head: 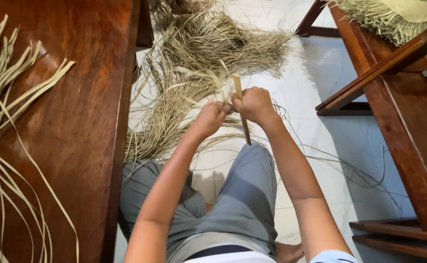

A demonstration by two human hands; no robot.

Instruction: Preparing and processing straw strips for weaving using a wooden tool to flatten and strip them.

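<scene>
Grey trousers [245, 195], dark waistband, light-blue short sleeve [332, 256], possibly white shirt; forearms bare.

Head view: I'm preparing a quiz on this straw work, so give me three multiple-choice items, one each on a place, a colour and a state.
1. Where does the big heap of straw strands lie?
A. on the white floor
B. on the person's lap
C. on a shelf

2. What colour is the table on the left?
A. white
B. reddish brown
C. green

3. How is the right hand?
A. open and flat
B. resting on the table
C. closed around a thin wooden stick

Answers:
1 A, the heap spreads over pale tiles.
2 B, its wood is dark red-brown.
3 C, the stick juts out above and below the fist.
</scene>
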